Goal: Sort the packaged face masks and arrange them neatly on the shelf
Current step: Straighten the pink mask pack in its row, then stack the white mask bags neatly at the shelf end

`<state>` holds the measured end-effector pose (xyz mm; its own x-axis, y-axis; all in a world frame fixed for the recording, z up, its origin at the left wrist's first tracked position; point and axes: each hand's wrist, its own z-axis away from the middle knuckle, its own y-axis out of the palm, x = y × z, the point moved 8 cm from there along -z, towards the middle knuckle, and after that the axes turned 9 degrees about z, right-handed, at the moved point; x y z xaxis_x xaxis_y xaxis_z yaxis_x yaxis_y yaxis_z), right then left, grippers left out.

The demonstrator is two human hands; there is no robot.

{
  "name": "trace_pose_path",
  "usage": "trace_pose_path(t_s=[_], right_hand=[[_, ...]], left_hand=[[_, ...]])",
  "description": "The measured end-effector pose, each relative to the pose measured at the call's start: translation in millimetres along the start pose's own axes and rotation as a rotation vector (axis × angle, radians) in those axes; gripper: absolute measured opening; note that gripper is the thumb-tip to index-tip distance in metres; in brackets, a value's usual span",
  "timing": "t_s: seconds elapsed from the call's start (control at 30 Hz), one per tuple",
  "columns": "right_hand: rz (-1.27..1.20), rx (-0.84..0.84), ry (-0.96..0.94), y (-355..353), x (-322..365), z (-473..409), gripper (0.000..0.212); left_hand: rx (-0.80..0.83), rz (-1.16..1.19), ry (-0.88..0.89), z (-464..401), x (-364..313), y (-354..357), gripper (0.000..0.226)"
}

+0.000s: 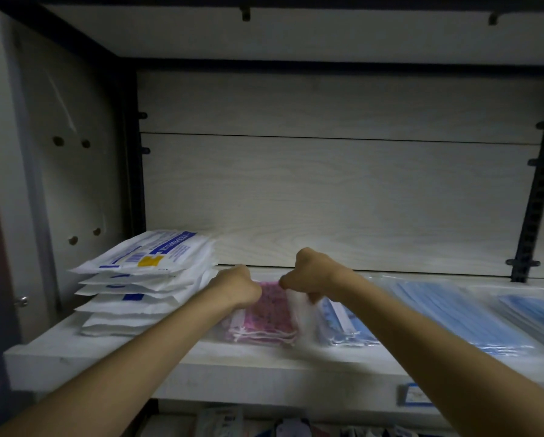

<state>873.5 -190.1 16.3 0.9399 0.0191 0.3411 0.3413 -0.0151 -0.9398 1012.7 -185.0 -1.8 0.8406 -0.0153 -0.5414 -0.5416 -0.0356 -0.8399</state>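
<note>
- Both bare forearms reach in from the bottom edge toward the middle of the white shelf [106,351].
- Left hand [237,287] rests on the far left part of a clear pack of pink masks [264,313], fingers curled over its far edge; whether that grip really clamps the pack cannot be told from behind.
- Right hand [314,274] has its fingers curled down, pinching the loose clear wrapper at the pack's far right corner; the wrapper there is blurred.
- Pink pack lies flat mid-shelf, white ear loops at its near edge.
- Just left of it stands a stack of white packets with blue print [144,282].
- Just right lies a small pack of blue masks [343,326], then two larger flat packs of blue masks [447,310] further right.
- A blue label [412,394] sits on the shelf's front edge.
</note>
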Motion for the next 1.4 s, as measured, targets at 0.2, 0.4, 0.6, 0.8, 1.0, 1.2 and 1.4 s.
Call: trace_pose_path(t_s=[0.2, 0.4, 0.6, 0.8, 1.0, 1.2, 1.4], right_hand=[[0.126, -0.115, -0.129, -23, 10, 4, 0.018], [0.284, -0.349, -0.332, -39, 33, 24, 0.029], [0.438, -0.47, -0.453, -40, 65, 38, 0.025], [0.469, -0.534, -0.481, -31, 101, 45, 0.021], [0.311, -0.522, -0.399, -18, 137, 29, 0.026], [0.051, -0.449, -0.166, -4, 149, 7, 0.035], [-0.508, -0.085, 0.171, 47, 137, 4, 0.055]], left_hand=[[-0.066, -0.028, 0.079, 2, -15, -12, 0.039], [-0.316, -0.13, 0.298, 29, -32, -39, 0.031], [-0.54, -0.315, 0.439, 50, -27, -74, 0.026], [-0.642, -0.291, 0.453, 48, 18, -117, 0.021], [-0.72, -0.141, 0.443, 40, 76, -155, 0.024], [-0.639, 0.364, 0.226, 11, 149, -182, 0.02], [-0.311, 0.994, -0.098, -5, 188, -152, 0.033]])
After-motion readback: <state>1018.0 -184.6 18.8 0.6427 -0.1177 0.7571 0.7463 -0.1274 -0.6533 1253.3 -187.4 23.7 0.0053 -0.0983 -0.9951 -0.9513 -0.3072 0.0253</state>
